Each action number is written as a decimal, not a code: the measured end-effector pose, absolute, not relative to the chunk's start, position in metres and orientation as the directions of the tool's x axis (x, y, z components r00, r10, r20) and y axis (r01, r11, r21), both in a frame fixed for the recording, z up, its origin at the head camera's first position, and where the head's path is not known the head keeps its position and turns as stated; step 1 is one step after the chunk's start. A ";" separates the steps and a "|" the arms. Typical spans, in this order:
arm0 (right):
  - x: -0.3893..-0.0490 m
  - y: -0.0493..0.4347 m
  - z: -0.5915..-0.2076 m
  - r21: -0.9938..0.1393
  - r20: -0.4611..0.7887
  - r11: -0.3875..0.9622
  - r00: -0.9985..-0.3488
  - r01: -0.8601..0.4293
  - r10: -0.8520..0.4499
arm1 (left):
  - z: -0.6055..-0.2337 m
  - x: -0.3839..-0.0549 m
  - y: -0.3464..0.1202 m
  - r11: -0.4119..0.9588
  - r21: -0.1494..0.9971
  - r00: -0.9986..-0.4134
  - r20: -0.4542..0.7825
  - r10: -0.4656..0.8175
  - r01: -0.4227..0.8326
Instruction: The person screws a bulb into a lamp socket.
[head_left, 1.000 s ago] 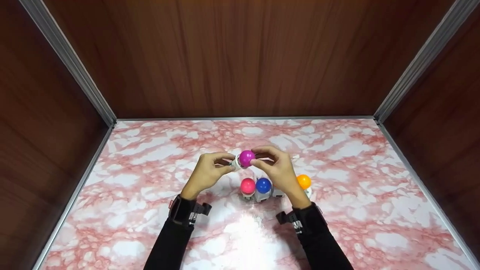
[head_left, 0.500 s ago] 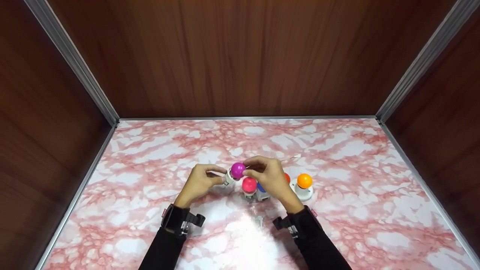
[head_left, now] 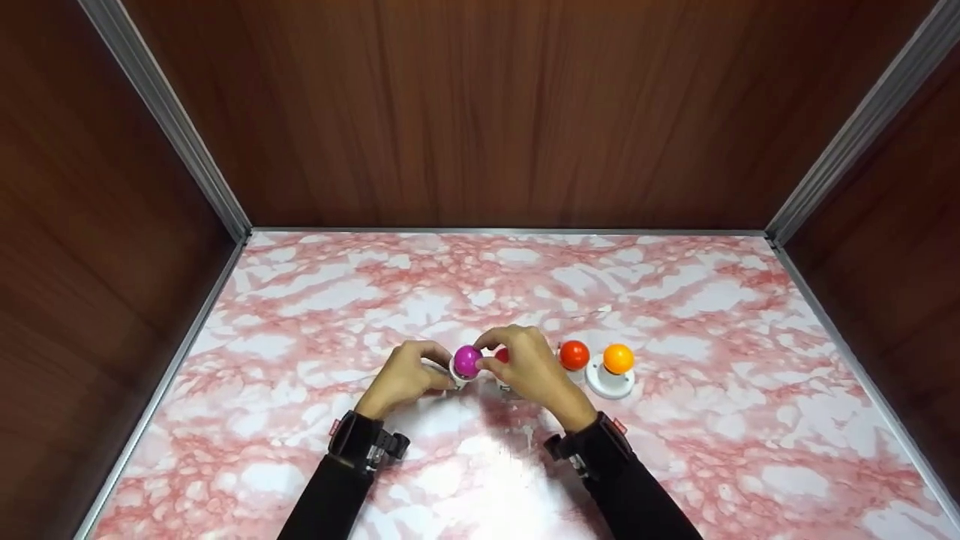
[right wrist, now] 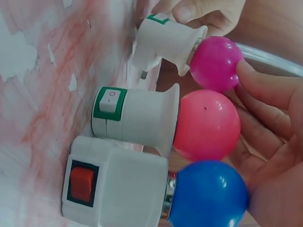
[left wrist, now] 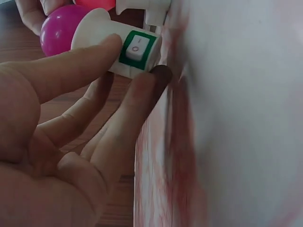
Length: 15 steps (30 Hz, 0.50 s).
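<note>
In the head view my left hand [head_left: 405, 376] grips a white lamp socket [left wrist: 102, 40] with a green-framed rocker switch [left wrist: 137, 49]. A magenta light bulb [head_left: 467, 361] sits in that socket, and my right hand [head_left: 529, 367] pinches it between thumb and fingers. The right wrist view shows the socket low at the table, a plug pin below it; whether it touches the table I cannot tell. Beside it stand a pink-red bulb [right wrist: 208, 125] in a similar socket [right wrist: 147, 116] and a blue bulb [right wrist: 208, 195] in a squarer socket [right wrist: 125, 184] with a red switch. My right hand hides the blue bulb from the head view.
To the right, a red-orange bulb [head_left: 574, 355] and an orange bulb [head_left: 619, 358] on a round white base [head_left: 610, 388] continue the row. The marbled table [head_left: 315, 300] is bounded by brown wood-look walls [head_left: 487, 112] with metal edging.
Both hands have come down and slightly left with the magenta bulb and its socket, to the left end of the row. The red-orange bulb has come into full view.
</note>
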State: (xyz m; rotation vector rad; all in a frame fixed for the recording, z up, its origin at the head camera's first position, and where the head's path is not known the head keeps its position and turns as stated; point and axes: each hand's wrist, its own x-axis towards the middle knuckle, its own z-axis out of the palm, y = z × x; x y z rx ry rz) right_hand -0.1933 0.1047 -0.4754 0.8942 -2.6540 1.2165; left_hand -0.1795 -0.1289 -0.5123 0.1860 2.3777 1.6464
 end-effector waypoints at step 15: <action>-0.189 0.109 -0.471 -0.557 0.332 0.563 -0.785 -0.611 -0.523 | -0.512 -0.181 -0.120 0.478 0.873 -0.955 -0.054 0.291 0.096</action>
